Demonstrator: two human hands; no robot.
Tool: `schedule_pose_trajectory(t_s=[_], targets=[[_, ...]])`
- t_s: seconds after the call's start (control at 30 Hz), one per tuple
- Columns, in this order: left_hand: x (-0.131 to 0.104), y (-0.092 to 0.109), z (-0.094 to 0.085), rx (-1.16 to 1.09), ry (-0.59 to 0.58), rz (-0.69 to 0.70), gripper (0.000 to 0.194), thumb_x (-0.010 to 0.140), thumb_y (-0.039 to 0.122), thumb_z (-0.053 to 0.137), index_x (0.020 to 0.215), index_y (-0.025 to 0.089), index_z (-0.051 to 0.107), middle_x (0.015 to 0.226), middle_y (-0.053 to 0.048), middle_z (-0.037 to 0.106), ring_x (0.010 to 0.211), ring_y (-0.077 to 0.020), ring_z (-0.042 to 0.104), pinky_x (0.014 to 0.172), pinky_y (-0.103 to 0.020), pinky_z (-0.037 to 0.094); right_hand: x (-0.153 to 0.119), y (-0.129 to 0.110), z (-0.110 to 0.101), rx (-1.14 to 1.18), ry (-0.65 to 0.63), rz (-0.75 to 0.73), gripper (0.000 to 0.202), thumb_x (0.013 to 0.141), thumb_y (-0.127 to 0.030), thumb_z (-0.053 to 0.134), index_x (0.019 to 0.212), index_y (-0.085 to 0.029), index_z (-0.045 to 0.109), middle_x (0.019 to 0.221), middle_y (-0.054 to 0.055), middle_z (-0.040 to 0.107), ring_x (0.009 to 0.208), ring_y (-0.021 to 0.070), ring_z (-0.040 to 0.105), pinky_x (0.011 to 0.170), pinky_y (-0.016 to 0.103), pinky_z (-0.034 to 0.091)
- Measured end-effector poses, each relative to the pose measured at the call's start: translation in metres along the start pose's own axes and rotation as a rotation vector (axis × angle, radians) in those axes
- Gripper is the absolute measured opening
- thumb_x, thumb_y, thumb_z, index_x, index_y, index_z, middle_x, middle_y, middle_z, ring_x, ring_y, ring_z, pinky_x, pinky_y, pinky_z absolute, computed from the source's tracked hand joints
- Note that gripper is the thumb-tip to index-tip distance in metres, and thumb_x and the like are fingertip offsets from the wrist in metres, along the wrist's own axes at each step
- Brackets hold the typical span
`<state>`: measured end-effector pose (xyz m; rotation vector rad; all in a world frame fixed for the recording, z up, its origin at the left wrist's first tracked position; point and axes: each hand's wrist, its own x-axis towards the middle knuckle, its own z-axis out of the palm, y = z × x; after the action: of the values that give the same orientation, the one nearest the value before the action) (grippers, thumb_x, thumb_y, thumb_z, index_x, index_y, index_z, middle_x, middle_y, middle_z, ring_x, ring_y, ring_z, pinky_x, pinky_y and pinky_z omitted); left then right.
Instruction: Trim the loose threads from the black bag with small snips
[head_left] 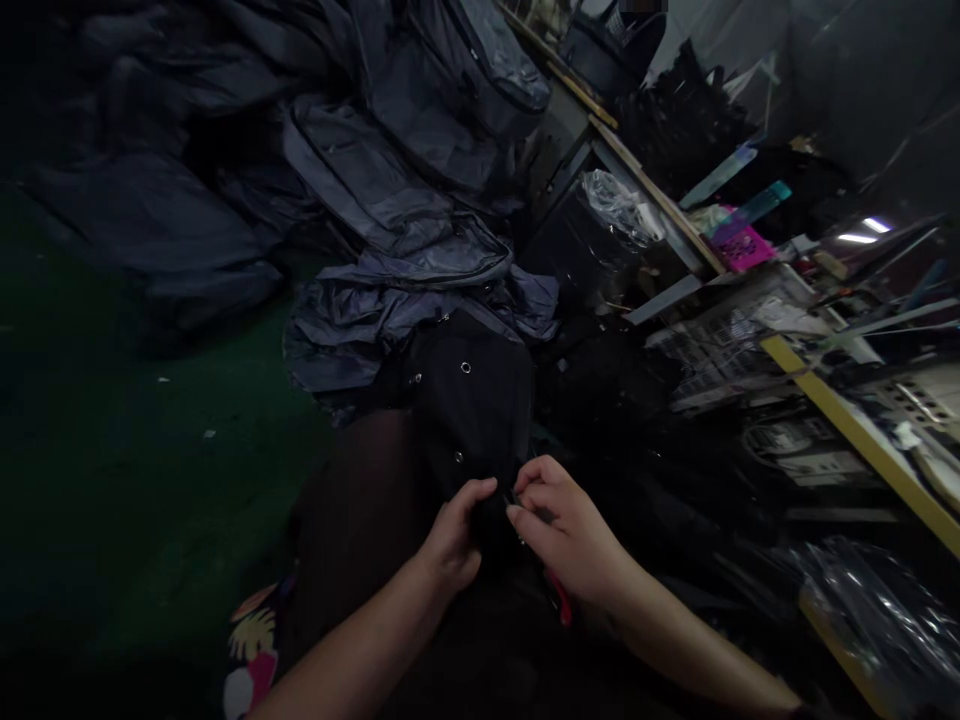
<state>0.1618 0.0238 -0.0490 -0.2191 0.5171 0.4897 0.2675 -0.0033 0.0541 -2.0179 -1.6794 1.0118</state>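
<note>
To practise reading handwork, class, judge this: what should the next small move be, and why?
Probably slide the left hand slightly toward the right hand, to steady the dark bag nearer the spot being worked. The left thumb rests on the cloth just short of the right fingers, which curl in close at the bag's edge; what they hold is too dark to tell.

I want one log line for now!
left hand: holds black fabric | right hand: pinching at its edge | beyond: grey bags | floor: green

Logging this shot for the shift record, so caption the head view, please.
Hands at a dark bag, gray bags piled beyond on the green floor.
</note>
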Motion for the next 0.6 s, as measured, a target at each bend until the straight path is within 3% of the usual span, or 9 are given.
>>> schedule_pose_trajectory(t_s=[0.3,0.6], targets=[[-0.001,0.000,0.001,-0.021,-0.003,0.006,0.012,0.070,0.023,0.064,0.068,0.012,0.066,0.060,-0.002,0.066,0.054,-0.0139,0.060,0.064,-0.027,0.049,0.001,-0.001,0.004,-0.025,0.023,0.036,0.029,0.081,-0.017,0.053,0.055,-0.017,0.041,0.091,0.002,0.048,0.073,0.0110,0.049,0.060,0.025,0.041],[0.001,0.000,0.000,-0.012,0.064,0.031,0.012,0.069,0.024,0.067,0.067,0.012,0.065,0.058,-0.001,0.065,0.054,-0.0126,0.059,0.060,-0.024,0.048,0.001,0.000,-0.007,-0.105,-0.076,-0.110,0.022,0.085,-0.017,0.053,0.064,-0.018,0.045,0.094,0.001,0.046,0.078,0.0108,0.047,0.067,0.024,0.041]])
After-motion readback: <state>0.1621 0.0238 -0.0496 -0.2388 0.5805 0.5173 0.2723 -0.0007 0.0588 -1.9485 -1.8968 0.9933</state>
